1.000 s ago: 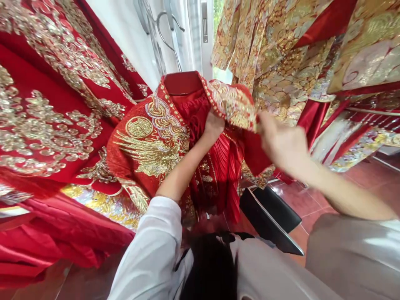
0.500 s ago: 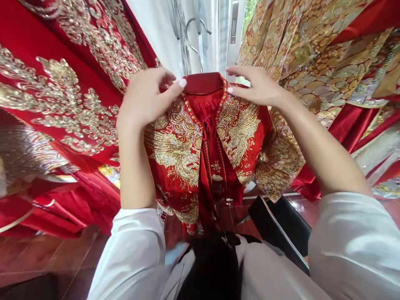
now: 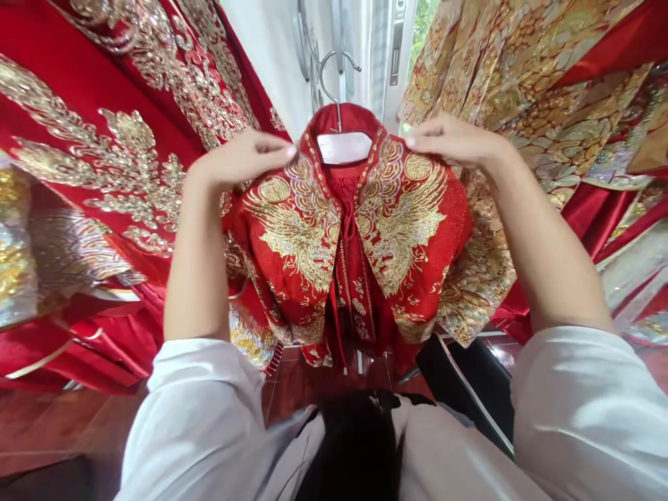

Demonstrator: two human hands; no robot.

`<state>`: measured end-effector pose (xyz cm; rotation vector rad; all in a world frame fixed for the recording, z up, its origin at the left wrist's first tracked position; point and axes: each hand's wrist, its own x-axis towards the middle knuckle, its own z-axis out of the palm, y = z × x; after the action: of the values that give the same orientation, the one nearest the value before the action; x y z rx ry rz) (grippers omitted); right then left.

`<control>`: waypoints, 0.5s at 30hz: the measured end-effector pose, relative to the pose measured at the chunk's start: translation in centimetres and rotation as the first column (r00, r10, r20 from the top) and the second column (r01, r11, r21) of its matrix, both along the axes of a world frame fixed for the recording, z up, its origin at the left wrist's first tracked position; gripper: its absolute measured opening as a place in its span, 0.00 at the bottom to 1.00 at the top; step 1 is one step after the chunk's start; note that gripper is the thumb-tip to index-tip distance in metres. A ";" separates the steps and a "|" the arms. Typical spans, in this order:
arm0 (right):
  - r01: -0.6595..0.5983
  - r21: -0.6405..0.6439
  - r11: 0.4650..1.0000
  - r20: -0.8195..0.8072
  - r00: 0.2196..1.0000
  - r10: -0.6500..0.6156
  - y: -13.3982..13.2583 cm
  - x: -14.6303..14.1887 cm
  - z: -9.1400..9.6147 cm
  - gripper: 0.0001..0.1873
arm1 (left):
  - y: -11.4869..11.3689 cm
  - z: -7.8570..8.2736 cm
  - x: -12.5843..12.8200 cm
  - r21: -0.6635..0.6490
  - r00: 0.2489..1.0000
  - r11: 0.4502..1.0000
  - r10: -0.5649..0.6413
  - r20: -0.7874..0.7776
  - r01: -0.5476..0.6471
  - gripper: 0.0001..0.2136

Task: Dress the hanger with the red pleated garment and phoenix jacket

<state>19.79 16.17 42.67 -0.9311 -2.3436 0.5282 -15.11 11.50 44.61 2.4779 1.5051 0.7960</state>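
A red jacket (image 3: 435,243) with gold and silver embroidery hangs in front of me, its front falling open below the neck tie. Its stand-up collar is spread around a hanger (image 3: 324,76) with a metal hook; a pale piece (image 3: 344,147) shows inside the neck. My left hand (image 3: 237,158) pinches the jacket's left shoulder beside the collar, thumb in front and fingers partly hidden behind. On the opposite shoulder, my right hand (image 3: 462,142) grips the cloth the same way, its fingertips partly out of sight.
Red garments with silver beading (image 3: 136,139) hang close on the left. A gold patterned garment (image 3: 495,104) crowds the right side. Behind the hanger are a white curtain (image 3: 266,42) and a door frame (image 3: 399,56). Something black (image 3: 459,376) stands low on the right.
Both hands have moved outward along the shoulders, spreading the jacket wider. The collar, folded over earlier, now stands up, showing the pale piece and the lower part of the hook.
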 end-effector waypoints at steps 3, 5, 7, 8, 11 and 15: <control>0.079 -0.234 0.969 0.099 0.993 -0.057 0.0 3.8 -2.0 0.21 | 0.2 -2.6 -4.1 -0.260 0.997 0.963 -0.065 0.049 0.076 0.22; 0.148 -0.211 0.966 0.061 0.989 -0.138 -0.8 4.7 -3.6 0.20 | -0.1 -4.9 -5.1 -0.291 0.980 0.956 0.021 0.200 0.039 0.21; 0.243 -0.072 0.967 0.005 0.970 -0.244 -2.1 4.2 -5.3 0.20 | -0.9 -7.1 -4.2 -0.179 0.944 0.976 0.171 0.284 -0.123 0.18; 0.335 0.015 0.942 -0.022 0.942 -0.335 -2.8 3.7 -6.1 0.20 | -1.3 -8.1 -3.2 -0.087 0.920 0.964 0.265 0.289 -0.250 0.18; 0.673 0.242 0.699 -0.149 0.738 -0.658 -4.8 2.3 -8.2 0.25 | -2.5 -9.8 -0.4 0.142 0.810 0.805 0.538 0.233 -0.576 0.22; 0.698 0.384 0.604 -0.147 0.692 -0.706 -6.0 1.5 -7.7 0.32 | -3.0 -8.7 0.8 0.109 0.825 0.819 0.553 0.114 -0.564 0.25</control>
<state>21.32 10.17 34.99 -1.5157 -1.7540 -0.3048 -14.33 8.52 35.87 2.0502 2.2603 1.0968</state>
